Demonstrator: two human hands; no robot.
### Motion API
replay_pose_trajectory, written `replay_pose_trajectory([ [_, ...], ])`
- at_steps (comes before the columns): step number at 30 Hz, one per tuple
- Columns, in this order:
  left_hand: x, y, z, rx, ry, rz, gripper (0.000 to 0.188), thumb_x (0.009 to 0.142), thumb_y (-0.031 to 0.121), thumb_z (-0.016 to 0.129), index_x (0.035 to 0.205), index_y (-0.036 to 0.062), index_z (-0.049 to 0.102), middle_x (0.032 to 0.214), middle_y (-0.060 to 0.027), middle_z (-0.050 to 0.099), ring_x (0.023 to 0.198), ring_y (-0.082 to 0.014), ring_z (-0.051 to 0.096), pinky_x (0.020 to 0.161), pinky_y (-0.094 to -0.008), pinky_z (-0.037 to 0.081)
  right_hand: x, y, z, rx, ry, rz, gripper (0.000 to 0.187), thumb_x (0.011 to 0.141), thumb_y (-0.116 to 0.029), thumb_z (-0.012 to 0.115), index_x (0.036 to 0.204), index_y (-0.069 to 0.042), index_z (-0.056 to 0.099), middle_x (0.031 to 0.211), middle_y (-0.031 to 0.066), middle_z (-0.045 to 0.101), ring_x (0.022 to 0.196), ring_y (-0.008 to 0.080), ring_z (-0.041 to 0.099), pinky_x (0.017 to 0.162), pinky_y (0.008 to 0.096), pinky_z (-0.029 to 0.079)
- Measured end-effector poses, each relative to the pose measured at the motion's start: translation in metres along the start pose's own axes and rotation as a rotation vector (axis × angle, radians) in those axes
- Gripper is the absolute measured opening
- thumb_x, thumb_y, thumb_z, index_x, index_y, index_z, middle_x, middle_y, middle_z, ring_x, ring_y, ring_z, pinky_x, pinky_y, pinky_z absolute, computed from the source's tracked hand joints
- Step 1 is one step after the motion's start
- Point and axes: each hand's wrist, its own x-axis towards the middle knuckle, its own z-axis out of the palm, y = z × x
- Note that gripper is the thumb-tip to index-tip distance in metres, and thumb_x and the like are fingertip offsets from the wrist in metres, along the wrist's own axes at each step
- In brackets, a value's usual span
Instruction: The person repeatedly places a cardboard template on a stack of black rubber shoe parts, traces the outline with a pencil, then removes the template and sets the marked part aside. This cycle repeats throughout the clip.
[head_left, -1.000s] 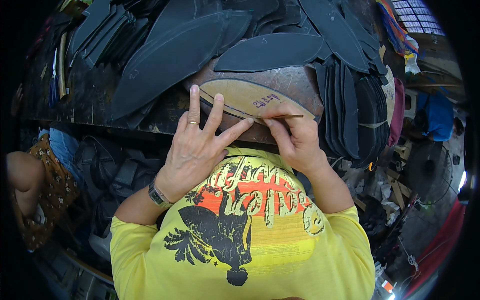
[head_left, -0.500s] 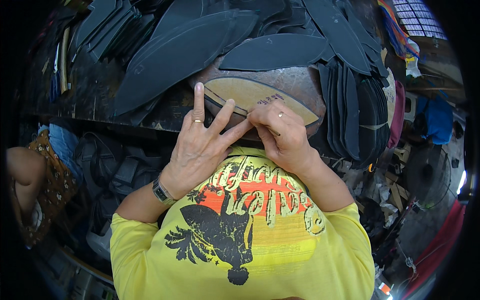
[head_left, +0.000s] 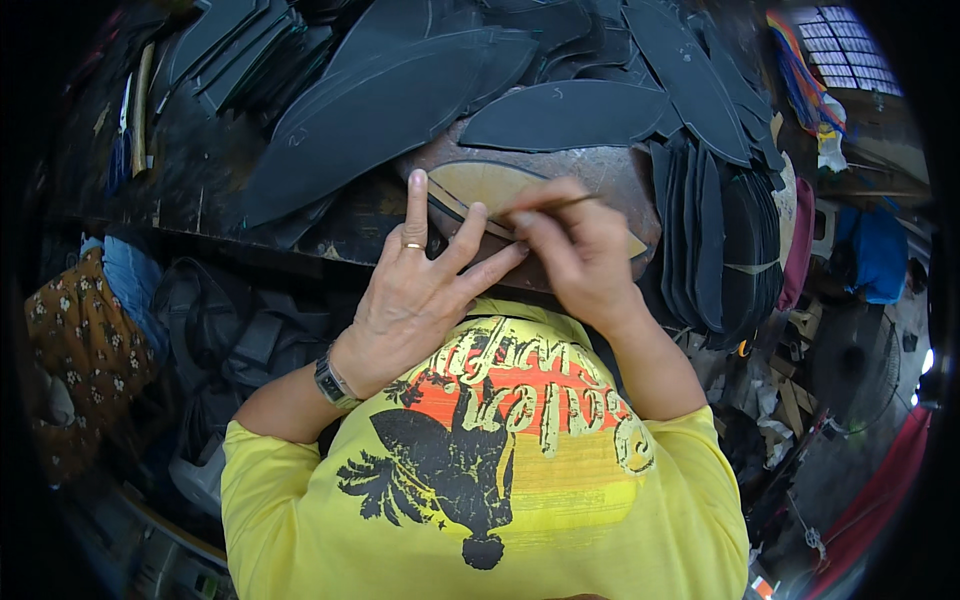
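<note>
I see the left hand [head_left: 405, 300] palm down with its fingers spread, two fingertips along the near-left side of a tan leaf-shaped piece [head_left: 490, 178]; it grips nothing. That piece lies on a brown slab [head_left: 612, 165] at the workbench's near edge, partly covered by the hands. The right hand [head_left: 585, 245], blurred on my feed, pinches a thin brown stick [head_left: 580, 201] over the tan piece; I can't tell whether its tip touches. Beyond the slab I have a long dark panel [head_left: 370, 110] on the left and a shorter dark panel [head_left: 565, 112] on the right. A stack of dark strips [head_left: 692, 230] sits just right of the slab.
</note>
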Motion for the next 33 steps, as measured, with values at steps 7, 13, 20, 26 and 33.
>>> replay_pose_trajectory([
  [7,-0.001,-0.002,0.003,0.028,-0.006,0.009,0.052,0.095,0.021,0.061,0.146,0.0299,0.061,0.145,-0.0144,0.048,0.146,-0.0669,0.026,0.096,-0.0499,0.047,0.016,0.006,0.015,-0.100,-0.009,-0.217,0.014,0.091,0.005,0.067,0.105,0.000,0.069,0.094,0.0123,0.069,0.085,0.0292,0.067,0.078,0.0381,0.054],
  [13,-0.002,-0.003,0.001,0.024,-0.069,0.017,0.053,0.096,0.022,0.059,0.149,0.0306,0.059,0.146,-0.0143,0.046,0.146,-0.0677,0.025,0.097,-0.0498,0.046,0.024,-0.001,0.017,-0.341,-0.115,-0.443,0.016,0.087,0.002,0.070,0.103,-0.002,0.068,0.089,0.0109,0.068,0.081,0.0313,0.065,0.076,0.0408,0.053],
  [20,-0.003,0.000,0.008,0.019,-0.003,-0.016,0.053,0.087,0.019,0.071,0.139,0.0301,0.067,0.152,-0.0124,0.043,0.150,-0.0638,0.020,0.100,-0.0533,0.046,0.040,0.005,0.029,-0.060,-0.030,-0.215,0.013,0.092,0.004,0.067,0.105,0.000,0.069,0.095,0.0134,0.071,0.083,0.0310,0.070,0.075,0.0371,0.056],
  [26,-0.005,-0.001,0.008,0.003,-0.013,-0.020,0.049,0.092,0.024,0.066,0.141,0.0304,0.065,0.154,-0.0137,0.041,0.148,-0.0648,0.022,0.101,-0.0525,0.045,0.042,0.006,0.035,-0.098,-0.002,-0.223,0.012,0.097,0.002,0.064,0.107,0.002,0.071,0.098,0.0116,0.073,0.085,0.0235,0.072,0.077,0.0329,0.057],
  [33,-0.005,0.001,0.010,0.022,0.033,-0.029,0.047,0.095,0.027,0.063,0.142,0.0293,0.065,0.155,-0.0138,0.043,0.146,-0.0653,0.026,0.108,-0.0573,0.039,0.041,0.013,0.039,-0.070,0.028,-0.250,0.012,0.093,0.001,0.065,0.104,0.000,0.070,0.096,0.0121,0.072,0.085,0.0317,0.069,0.080,0.0403,0.053],
])
